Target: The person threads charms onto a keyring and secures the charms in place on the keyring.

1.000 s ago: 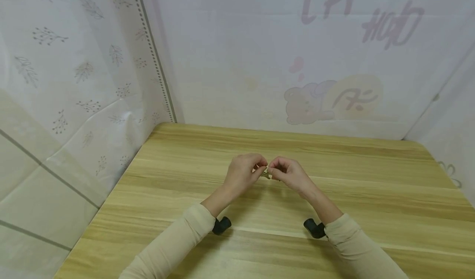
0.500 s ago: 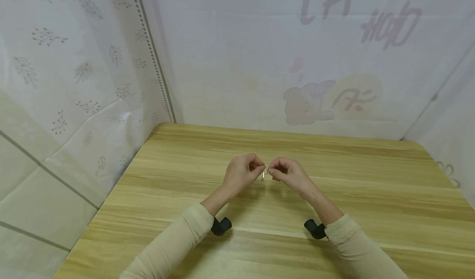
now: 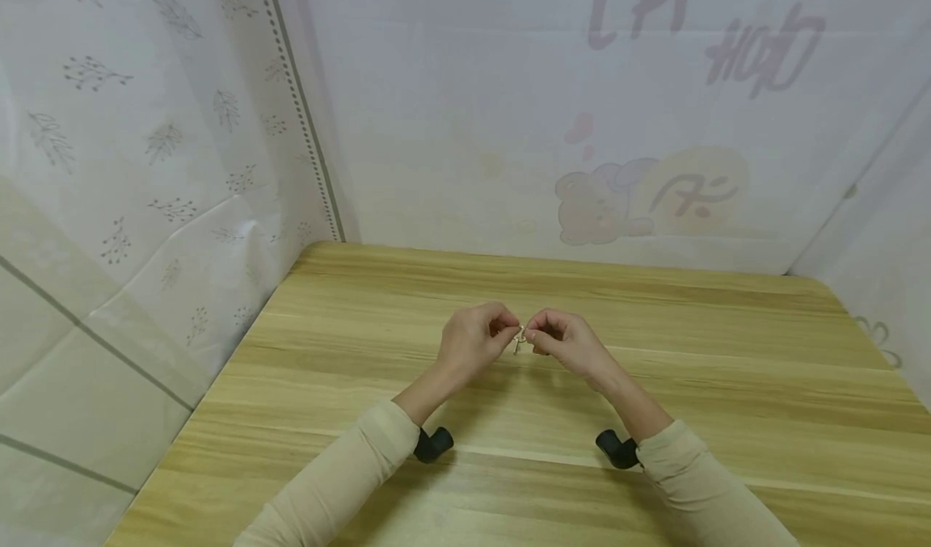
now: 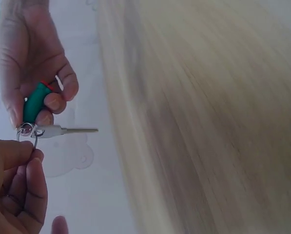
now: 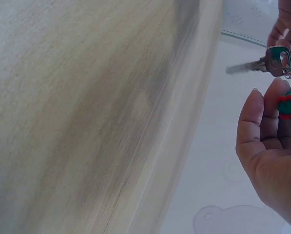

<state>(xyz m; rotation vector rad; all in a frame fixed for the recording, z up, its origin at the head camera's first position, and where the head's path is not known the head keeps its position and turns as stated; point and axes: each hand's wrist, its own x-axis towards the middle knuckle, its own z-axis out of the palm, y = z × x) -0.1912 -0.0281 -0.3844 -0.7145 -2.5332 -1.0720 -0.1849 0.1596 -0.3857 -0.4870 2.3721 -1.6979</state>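
I see the left hand (image 3: 469,341) pinch the key ring (image 4: 36,141) while the right hand (image 3: 570,341) just beside it grips the green fob (image 4: 35,104), probably to steady the ring from both sides, so the key (image 4: 50,131) dangles free between them.

The fob (image 4: 34,103) is green (red at one end), the key (image 5: 261,65) silvery, the table (image 3: 378,296) streaked yellow-brown.

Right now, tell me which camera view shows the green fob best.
Left wrist view: the green fob shows much of its length in the right hand. Right wrist shows its red-edged end, the body cropped by the frame; head shows nothing discernible of it.
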